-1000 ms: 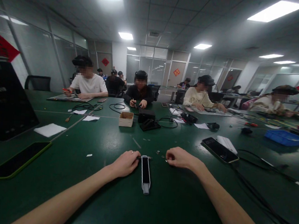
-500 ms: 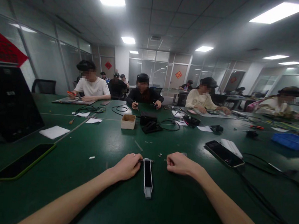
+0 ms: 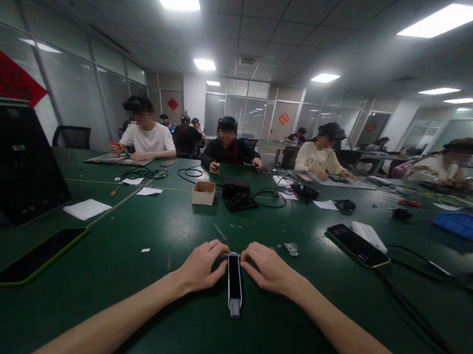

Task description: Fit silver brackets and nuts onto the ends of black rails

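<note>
A slim device [image 3: 234, 284] with a black face, white edges and a grey tip lies lengthwise on the green table, its tip towards me. My left hand [image 3: 202, 264] is at the left of its far end, thumb and fingers curled together at the corner. Facing it from the right, my right hand [image 3: 271, 268] has its fingertips closed at the opposite far corner. What lies between the fingertips of either hand is hidden or too small to make out. Just beyond my right hand lies a small crumpled clear packet [image 3: 291, 249], with tiny metal bits near it.
A phone [image 3: 358, 245] and a white object lie to the right, with black cables. A green-edged phone [image 3: 37, 257] lies left, near a folded white cloth [image 3: 86, 209]. Farther off stand a small box [image 3: 203, 194], black devices and a blue tray [image 3: 468, 225]. Several people sit across the table.
My right hand has moved left from beside the small metal bits to the device's far end, uncovering the clear packet. The fingers of my left hand have shifted slightly at the same corner.
</note>
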